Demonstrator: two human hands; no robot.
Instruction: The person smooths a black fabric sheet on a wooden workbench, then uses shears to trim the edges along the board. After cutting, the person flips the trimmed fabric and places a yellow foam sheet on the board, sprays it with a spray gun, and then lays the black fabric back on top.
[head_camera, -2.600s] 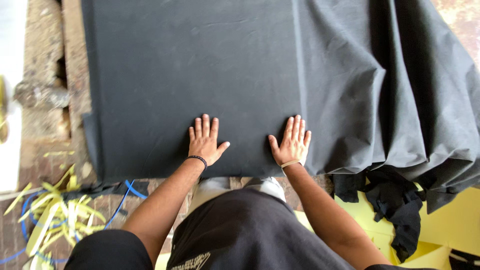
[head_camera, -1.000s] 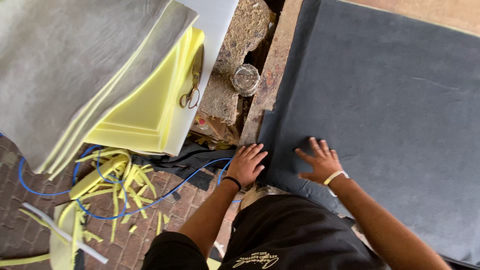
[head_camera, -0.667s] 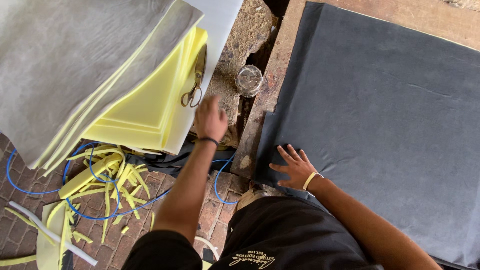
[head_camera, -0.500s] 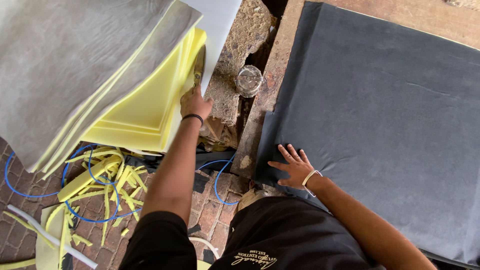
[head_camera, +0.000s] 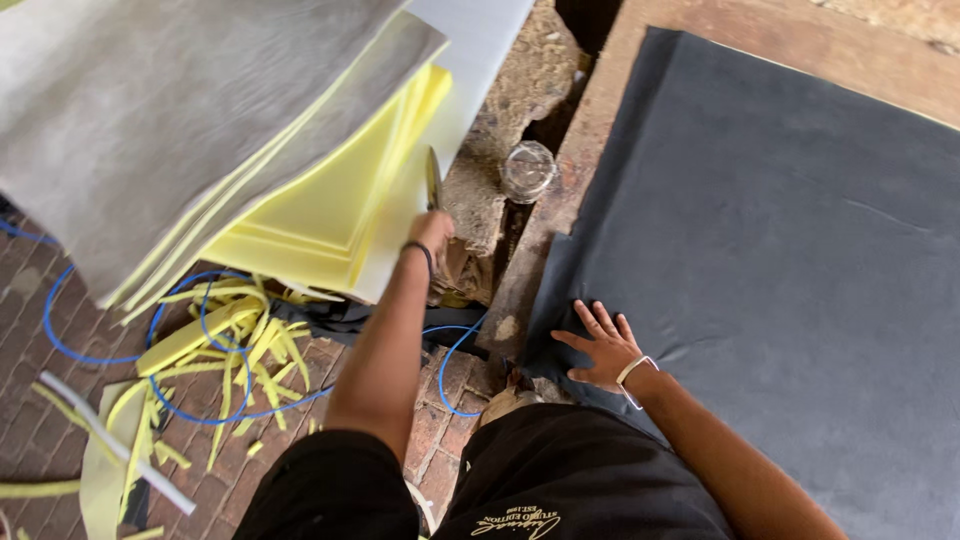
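Left hand is out over the stack of yellow foam sheets, closed around the handles of a pair of scissors. The blades point away to the far side, above the edge of the white sheet under the foam. The fingers look wrapped about the handles, though the hand hides exactly how they sit.

Right hand lies flat and open, fingers spread, holding nothing, pressing on the near-left corner of the dark fabric that covers the board on the right.

Those scissors look like metal shears: stiff, hard, fairly weighty for their size, with sharp blades. The handle loops are the place to hold them, and that is where the left hand is.

The fabric reads as thin, limp and light; it would slide and wrinkle easily, so a flat palm pins it better than a pinch.

Between the two hands stands a clear jar on rough stone. Down on the brick floor at the left lie yellow foam offcuts and a blue cable.
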